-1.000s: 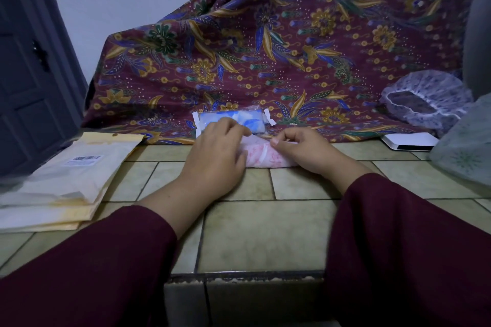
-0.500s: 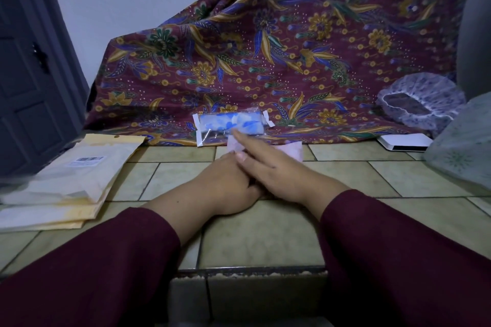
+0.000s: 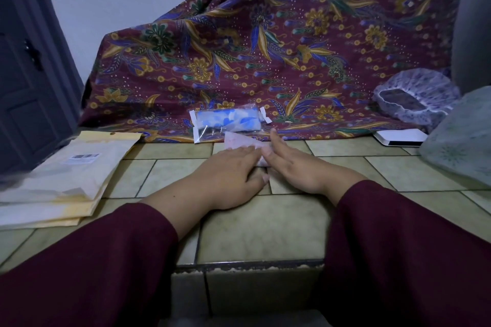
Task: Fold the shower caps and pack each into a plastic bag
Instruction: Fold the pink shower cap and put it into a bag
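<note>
A folded pink shower cap (image 3: 240,141) lies on the tiled counter (image 3: 263,225), mostly covered by my hands. My left hand (image 3: 225,175) lies flat with straight fingers pressing on it. My right hand (image 3: 289,164) lies beside it, fingers straight, touching the cap's right part. Just behind sits a blue-and-white shower cap packed in a clear plastic bag (image 3: 228,121). An unfolded purple-patterned shower cap (image 3: 414,98) rests at the far right on the batik cloth.
A maroon batik cloth (image 3: 265,48) drapes over the back of the counter. Padded yellow envelopes (image 3: 66,178) lie at the left. A flat white box (image 3: 401,137) and a pale green bag (image 3: 462,141) stand at the right. A dark door is at far left.
Both hands went from pinching the pink cap's edge to lying flat on it. The right hand crossed over the left, then slid back to the right beside it.
</note>
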